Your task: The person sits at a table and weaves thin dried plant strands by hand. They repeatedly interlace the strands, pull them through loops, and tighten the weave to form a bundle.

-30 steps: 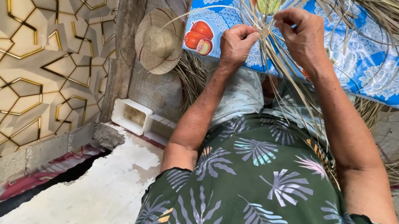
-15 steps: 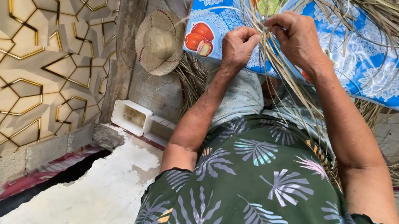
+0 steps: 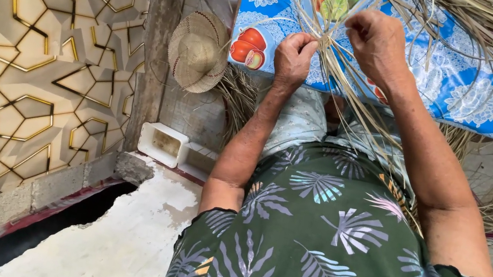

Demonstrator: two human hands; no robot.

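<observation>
Left hand point(image 3: 293, 55) and right hand point(image 3: 377, 43) pinch dry straw strands point(image 3: 359, 111).

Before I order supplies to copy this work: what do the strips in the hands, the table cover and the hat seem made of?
Strips: dried palm or straw fibre, likely; pale tan, matte, stiff. Table cover: probably vinyl oilcloth; glossy blue fruit print. Hat: woven straw, visible plaiting. Left hand and right hand pinch the strips.
</observation>
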